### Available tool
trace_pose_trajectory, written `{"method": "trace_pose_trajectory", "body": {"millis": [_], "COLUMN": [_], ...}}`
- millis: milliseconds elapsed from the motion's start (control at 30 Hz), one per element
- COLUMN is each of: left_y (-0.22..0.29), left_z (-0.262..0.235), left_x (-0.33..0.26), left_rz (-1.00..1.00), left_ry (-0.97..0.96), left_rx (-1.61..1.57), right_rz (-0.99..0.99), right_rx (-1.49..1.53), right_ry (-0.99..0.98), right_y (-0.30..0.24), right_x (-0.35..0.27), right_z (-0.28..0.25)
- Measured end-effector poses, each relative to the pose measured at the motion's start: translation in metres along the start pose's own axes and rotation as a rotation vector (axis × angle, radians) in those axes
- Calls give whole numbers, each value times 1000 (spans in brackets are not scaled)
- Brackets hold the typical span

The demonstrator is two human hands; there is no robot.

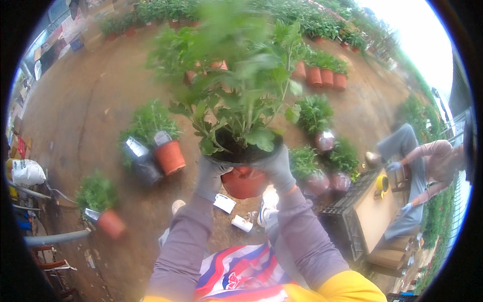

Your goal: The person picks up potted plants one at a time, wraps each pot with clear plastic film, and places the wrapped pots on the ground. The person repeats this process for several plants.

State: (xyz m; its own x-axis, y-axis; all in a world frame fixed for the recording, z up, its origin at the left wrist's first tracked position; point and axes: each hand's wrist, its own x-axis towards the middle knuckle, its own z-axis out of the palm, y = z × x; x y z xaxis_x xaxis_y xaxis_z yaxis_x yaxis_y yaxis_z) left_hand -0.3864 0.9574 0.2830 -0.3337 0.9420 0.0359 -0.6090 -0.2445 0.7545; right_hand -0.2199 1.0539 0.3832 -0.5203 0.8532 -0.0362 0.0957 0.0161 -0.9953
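A leafy green potted plant (245, 183) is held up in front of me, its reddish-brown pot between my two grey-gloved hands. My left hand (208, 176) is closed on the left side of the pot near the rim. On the opposite side, my right hand (279, 170) grips the rim. Dark soil shows inside, and the upper leaves are blurred. A dark edge, perhaps plastic film, runs around the rim. Below the pot, a white card (224, 203) and a white roll (242, 223) lie on the ground by my shoes.
Left stand an orange pot (170, 157), a black pot (147, 170) and a tilted potted plant (111, 224). Film-wrapped pots (317, 182) are at right. A co-worker (427, 166) in blue gloves sits by a black crate (344, 216) bearing a board and yellow tape roll (382, 183).
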Motion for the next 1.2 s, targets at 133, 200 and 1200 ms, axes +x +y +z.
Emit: {"method": "trace_pose_trajectory", "body": {"millis": [133,200,1200], "left_y": [3,10,33], "left_z": [-6,-12,-36], "left_x": [-6,-9,-34], "left_rz": [-45,-105,-300], "left_ry": [84,111,71], "left_rx": [-17,-39,50], "right_rz": [16,-218,-19], "right_rx": [-193,-36,95], "right_ry": [64,65,-63], "right_y": [0,13,29], "right_x": [-11,-12,-14], "right_z": [8,9,25]}}
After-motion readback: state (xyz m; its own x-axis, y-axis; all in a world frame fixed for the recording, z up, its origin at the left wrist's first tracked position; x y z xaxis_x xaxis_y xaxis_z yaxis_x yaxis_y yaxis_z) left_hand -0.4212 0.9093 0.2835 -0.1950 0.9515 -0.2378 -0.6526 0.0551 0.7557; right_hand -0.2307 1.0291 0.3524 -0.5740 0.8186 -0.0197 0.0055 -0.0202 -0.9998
